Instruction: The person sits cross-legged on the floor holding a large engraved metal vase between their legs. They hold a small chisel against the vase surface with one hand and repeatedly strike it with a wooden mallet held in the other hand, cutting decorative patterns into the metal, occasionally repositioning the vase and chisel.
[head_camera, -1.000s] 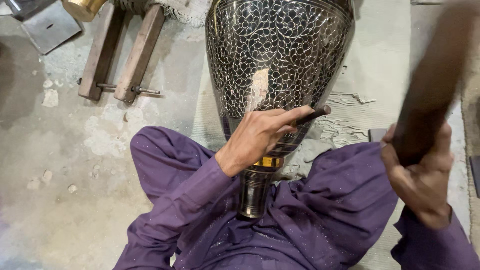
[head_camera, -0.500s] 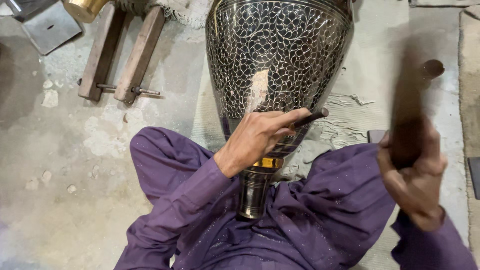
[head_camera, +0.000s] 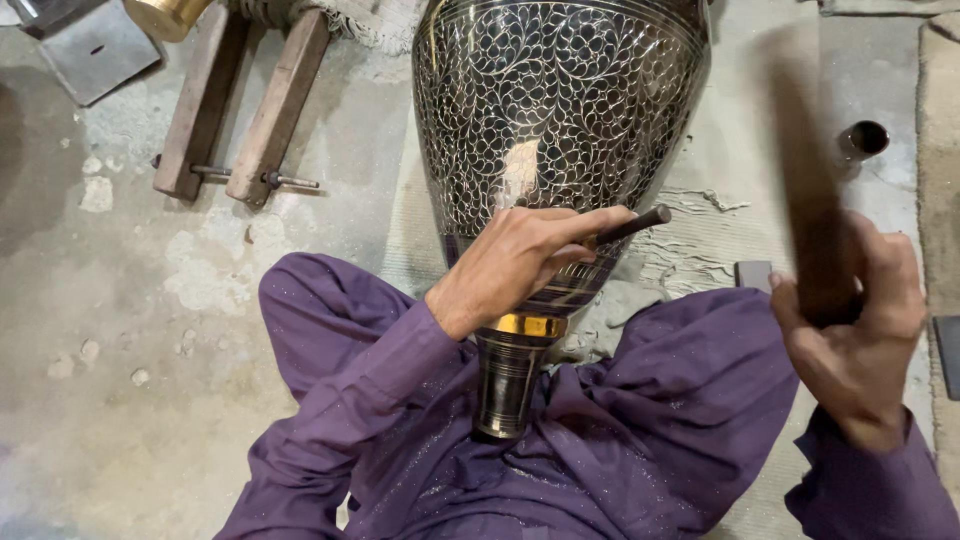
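Two hands grip tools: left (head_camera: 520, 262) pinches a slim chisel (head_camera: 633, 226) against the engraved metal vase (head_camera: 560, 110), right (head_camera: 858, 330) clutches a wooden mallet (head_camera: 808, 190).

Vase (head_camera: 560, 130) is lying on the floor (head_camera: 120, 300) between the person's legs, neck toward the body. Left hand (head_camera: 520, 265) is resting on it with a punch (head_camera: 630, 225); right hand (head_camera: 860, 330) is holding a mallet (head_camera: 810, 200) to its right. Wooden clamp (head_camera: 240, 110) is lying far left.

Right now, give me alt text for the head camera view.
A seated person's left hand presses a thin dark chisel against a large engraved metal vase, while the right hand raises a blurred wooden mallet.
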